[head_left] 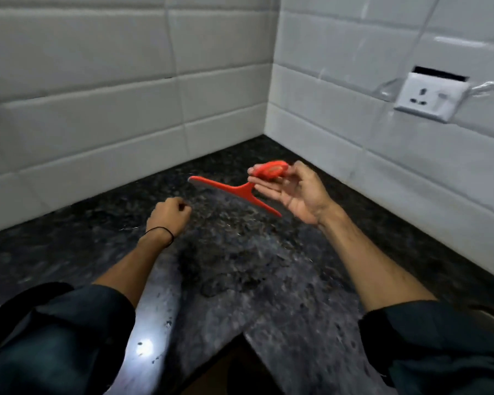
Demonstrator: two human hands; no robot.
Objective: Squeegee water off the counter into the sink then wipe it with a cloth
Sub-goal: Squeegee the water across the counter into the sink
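while right hand [294, 192] holds red squeegee [240, 192], logo unreadable

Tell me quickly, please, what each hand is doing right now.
Left hand: closed in a loose fist, holding nothing visible, above the counter.
Right hand: holding the red squeegee by its handle, lifted off the counter.

White glossy wall tiles [97, 89] line both walls of the corner, and on the right-hand wall sits a white socket plate [431, 96] with a switch — tilted away from the tiles, a dark gap showing behind its top edge.
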